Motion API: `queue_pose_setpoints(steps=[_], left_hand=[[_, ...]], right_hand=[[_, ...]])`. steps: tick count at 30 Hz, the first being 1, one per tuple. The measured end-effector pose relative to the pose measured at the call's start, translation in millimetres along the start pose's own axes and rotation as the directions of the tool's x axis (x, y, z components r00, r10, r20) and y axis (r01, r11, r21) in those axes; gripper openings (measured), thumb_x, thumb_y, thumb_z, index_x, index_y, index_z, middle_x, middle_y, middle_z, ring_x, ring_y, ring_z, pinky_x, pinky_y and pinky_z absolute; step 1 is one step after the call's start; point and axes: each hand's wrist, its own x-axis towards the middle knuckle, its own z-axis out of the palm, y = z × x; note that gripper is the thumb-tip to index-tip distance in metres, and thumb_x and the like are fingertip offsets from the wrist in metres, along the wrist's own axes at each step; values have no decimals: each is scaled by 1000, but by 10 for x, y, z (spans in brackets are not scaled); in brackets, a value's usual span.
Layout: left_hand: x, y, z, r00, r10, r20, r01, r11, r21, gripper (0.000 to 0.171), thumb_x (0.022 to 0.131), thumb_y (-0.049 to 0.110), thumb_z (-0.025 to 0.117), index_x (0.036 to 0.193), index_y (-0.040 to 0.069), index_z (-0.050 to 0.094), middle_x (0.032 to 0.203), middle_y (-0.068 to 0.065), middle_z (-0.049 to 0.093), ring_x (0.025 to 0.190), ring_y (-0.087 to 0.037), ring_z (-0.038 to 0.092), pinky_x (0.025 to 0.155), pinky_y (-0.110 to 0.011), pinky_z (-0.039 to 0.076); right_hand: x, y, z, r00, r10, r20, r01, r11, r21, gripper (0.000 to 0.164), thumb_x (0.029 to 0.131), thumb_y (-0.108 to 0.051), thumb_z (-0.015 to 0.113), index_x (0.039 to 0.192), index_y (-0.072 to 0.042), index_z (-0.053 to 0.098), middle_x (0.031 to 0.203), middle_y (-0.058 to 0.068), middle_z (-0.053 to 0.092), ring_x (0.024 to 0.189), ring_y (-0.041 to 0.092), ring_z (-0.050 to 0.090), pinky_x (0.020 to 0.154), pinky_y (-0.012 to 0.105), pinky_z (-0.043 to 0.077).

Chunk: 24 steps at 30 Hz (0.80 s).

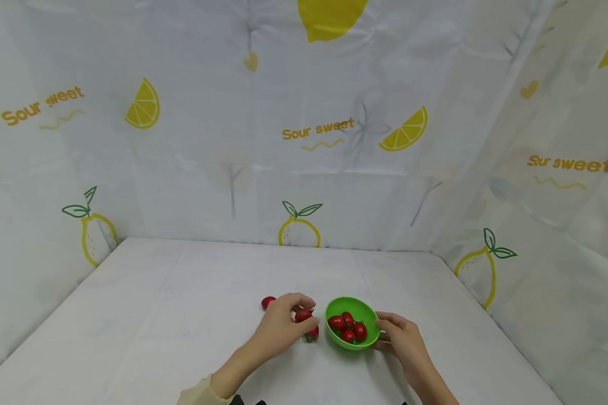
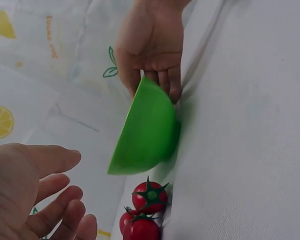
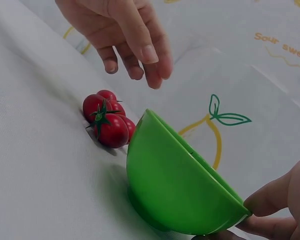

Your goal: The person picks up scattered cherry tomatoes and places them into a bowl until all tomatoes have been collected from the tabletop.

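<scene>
Biggest thing on my screen is the white backdrop (image 1: 197,152), a printed sheet with lemons and "Sour sweet" lettering all over it (yep, fruit on fruit). Below that is the worktop (image 1: 132,337), white as well.

Then the two hands I'm watching over the feed. The left hand (image 1: 281,322) comes in past a beige sleeve (image 1: 202,394) and hovers over some tomatoes. Its grip is loose, fingers apart and gently bent, nothing in them. From the head it looks like it's got one, but both wrist views show me a gap. The right hand (image 1: 401,337) has a proper grip: it's pinching the bowl's outer side, thumb up at the rim and fingers underneath.

The green bowl (image 3: 175,180) is near the middle of the worktop, between the hands.

Smallest are the red tomatoes (image 1: 348,336). I can make out at least four inside the bowl, bunched together. A loose cluster (image 3: 110,131) with green tops lies just beside the bowl, under the left hand, and one stray tomato (image 1: 268,302) shows past that hand's left edge.
</scene>
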Motion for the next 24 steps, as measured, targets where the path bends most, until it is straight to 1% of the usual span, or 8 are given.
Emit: queue_pose_setpoints(steps=[4, 6, 9, 14, 18, 20, 22, 24], left_hand=[[-25, -40, -78, 1000, -2, -15, 2, 1000, 1, 23, 86, 17, 76, 107, 11, 69, 103, -3, 67, 91, -28, 61, 78, -40, 51], [-31, -60, -115, 1000, -3, -27, 4, 1000, 8, 25, 85, 18, 77, 107, 11, 69, 103, -2, 67, 92, -28, 61, 79, -40, 51], [-39, -96, -179, 999, -17, -46, 18, 1000, 19, 27, 84, 19, 78, 108, 10, 69, 104, 0, 66, 93, -28, 61, 77, -38, 52], [-68, -190, -321, 995, -60, -85, 62, 998, 27, 29, 83, 17, 79, 109, 11, 68, 104, 2, 66, 94, -27, 61, 77, -37, 52], [-76, -276, -457, 986, -100, -134, 105, 994, 33, 29, 82, 17, 81, 109, 12, 69, 102, 4, 66, 95, -26, 61, 76, -35, 52], [-64, -319, -519, 981, -115, -157, 124, 991, 48, 30, 82, 17, 81, 109, 13, 69, 103, 5, 66, 97, -24, 61, 77, -36, 51], [-53, -367, -570, 976, -138, -167, 151, 986, 67, 31, 82, 16, 81, 110, 13, 69, 104, 4, 66, 98, -23, 60, 79, -37, 51], [-45, -415, -604, 972, -170, -160, 183, 980, 76, 32, 82, 16, 80, 111, 11, 69, 106, 1, 67, 100, -22, 60, 80, -40, 50]], right_hand=[[-1, -5, 1, 1000, -4, 0, 4, 1000, 1, 38, 97, -11, 54, 128, 11, 55, 119, 23, 60, 83, 22, 66, 74, 37, 56], [0, -6, 1, 1000, -3, 1, 3, 1000, 1, 38, 97, -11, 54, 128, 12, 55, 119, 23, 60, 83, 22, 66, 74, 37, 56], [0, -5, 2, 1000, 3, 1, -3, 1000, -1, 38, 97, -11, 54, 128, 11, 55, 119, 23, 60, 83, 22, 66, 75, 38, 56], [10, 8, 7, 1000, 13, 4, -13, 1000, -1, 38, 97, -11, 55, 128, 11, 55, 119, 23, 60, 83, 22, 66, 75, 38, 56], [23, 13, 8, 1000, 0, 5, 0, 1000, 1, 38, 97, -11, 54, 128, 11, 55, 118, 22, 61, 84, 22, 67, 75, 37, 56], [29, 11, 7, 1000, -5, 3, 5, 1000, 3, 38, 97, -11, 54, 128, 11, 55, 117, 22, 61, 84, 23, 67, 74, 38, 56], [29, 9, 3, 1000, 0, -1, 0, 1000, 1, 38, 97, -11, 54, 128, 11, 55, 116, 21, 62, 84, 23, 67, 74, 37, 56], [21, 12, -1, 1000, 13, -1, -13, 1000, -6, 38, 97, -11, 54, 128, 11, 55, 117, 22, 62, 84, 23, 67, 75, 37, 56]])
